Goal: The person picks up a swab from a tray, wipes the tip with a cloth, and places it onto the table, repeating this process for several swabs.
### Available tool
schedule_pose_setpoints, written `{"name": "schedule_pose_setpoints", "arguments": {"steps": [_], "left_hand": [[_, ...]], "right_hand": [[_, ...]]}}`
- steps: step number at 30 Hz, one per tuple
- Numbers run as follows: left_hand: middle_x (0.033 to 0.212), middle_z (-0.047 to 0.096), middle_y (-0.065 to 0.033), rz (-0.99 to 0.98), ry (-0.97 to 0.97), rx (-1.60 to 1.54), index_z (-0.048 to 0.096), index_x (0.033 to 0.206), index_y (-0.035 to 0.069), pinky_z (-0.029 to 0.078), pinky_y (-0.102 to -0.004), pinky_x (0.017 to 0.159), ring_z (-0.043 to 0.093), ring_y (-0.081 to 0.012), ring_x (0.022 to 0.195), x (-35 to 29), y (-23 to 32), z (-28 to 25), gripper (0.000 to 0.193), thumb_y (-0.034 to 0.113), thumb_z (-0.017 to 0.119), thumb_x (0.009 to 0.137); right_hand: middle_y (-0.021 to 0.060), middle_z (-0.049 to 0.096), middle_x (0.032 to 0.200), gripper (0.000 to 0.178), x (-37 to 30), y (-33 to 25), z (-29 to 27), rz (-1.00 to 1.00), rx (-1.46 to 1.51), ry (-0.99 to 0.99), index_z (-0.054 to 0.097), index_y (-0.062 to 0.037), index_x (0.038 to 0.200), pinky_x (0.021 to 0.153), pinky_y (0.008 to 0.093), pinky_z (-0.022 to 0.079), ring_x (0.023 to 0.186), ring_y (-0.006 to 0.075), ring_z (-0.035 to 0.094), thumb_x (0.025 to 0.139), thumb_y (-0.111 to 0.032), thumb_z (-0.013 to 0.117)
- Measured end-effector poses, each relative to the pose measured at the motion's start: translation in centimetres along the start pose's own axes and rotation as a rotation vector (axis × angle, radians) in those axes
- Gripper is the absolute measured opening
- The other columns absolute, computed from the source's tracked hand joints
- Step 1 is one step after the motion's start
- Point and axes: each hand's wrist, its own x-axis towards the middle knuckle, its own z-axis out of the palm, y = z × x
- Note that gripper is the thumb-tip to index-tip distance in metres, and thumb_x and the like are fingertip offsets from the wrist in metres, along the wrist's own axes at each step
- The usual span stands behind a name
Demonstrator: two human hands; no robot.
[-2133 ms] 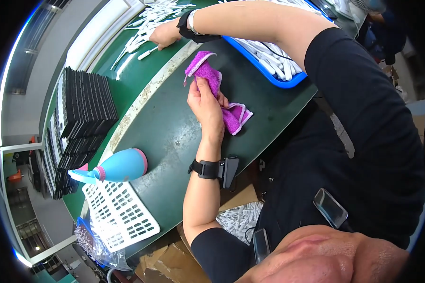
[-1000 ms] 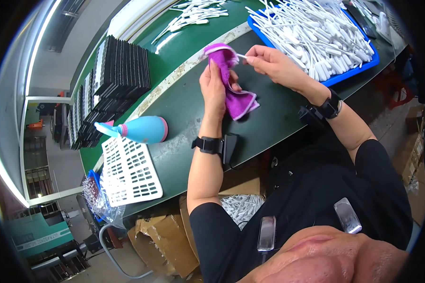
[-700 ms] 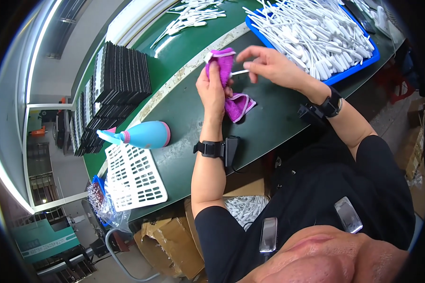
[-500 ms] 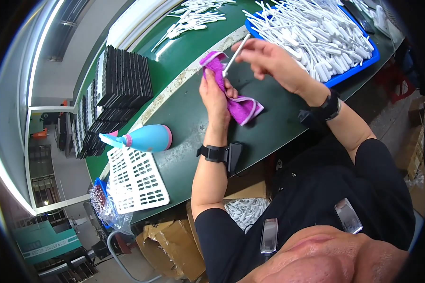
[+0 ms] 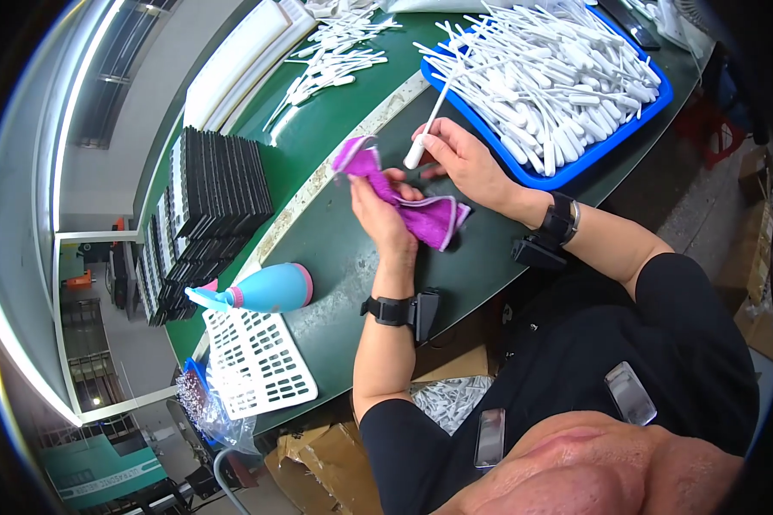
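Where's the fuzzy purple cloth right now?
In the head view, the purple cloth is in the person's left hand, over the dark green tabletop, left of the rectangular blue plastic tray.

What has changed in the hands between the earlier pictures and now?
Since the first picture, the right hand has moved from the loose white sticks to the right and back toward the person. It now holds one white stick, whose thick end has come away from the purple cloth. The left hand still grips the cloth. The blue spray bottle and the white perforated panel stayed in place.
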Motion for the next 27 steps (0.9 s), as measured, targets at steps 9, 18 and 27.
{"name": "schedule_pose_setpoints", "arguments": {"steps": [9, 18, 27], "left_hand": [[0.066, 0.052, -0.0038, 0.003, -0.049, 0.084, 0.049, 0.092, 0.006, 0.037, -0.0230, 0.043, 0.046, -0.0098, 0.047, 0.0, 0.1, -0.4, 0.031, 0.033, 0.036, 0.102], [0.072, 0.057, -0.0073, 0.041, -0.029, 0.161, 0.053, 0.090, 0.001, 0.040, -0.0256, 0.043, 0.051, -0.0144, 0.050, 0.7, -0.4, -1.5, 0.041, 0.035, 0.032, 0.101], [0.075, 0.058, -0.0067, 0.045, -0.076, 0.222, 0.055, 0.090, 0.002, 0.051, -0.0309, 0.070, 0.062, -0.0180, 0.075, -0.2, -0.8, 1.0, 0.040, 0.033, 0.033, 0.101]], "right_hand": [[0.0033, 0.057, 0.079, 0.018, -1.1, -1.9, -0.6, 0.256, 0.181, -0.210, 0.045, -0.0055, 0.105, 0.052, 0.0177, 0.042, 0.060, 0.0044, 0.050, 0.101, -0.021, 0.037], [0.0010, 0.055, 0.077, 0.018, -1.8, -2.1, -0.1, 0.213, 0.039, -0.347, 0.046, -0.0055, 0.104, 0.050, 0.0178, 0.038, 0.060, 0.0030, 0.047, 0.101, -0.021, 0.037], [0.0192, 0.059, 0.070, 0.014, -2.1, 0.1, -0.3, -0.143, -0.684, -0.184, 0.047, -0.0014, 0.095, 0.053, 0.0413, 0.046, 0.062, 0.0324, 0.061, 0.092, -0.016, 0.048]]}}
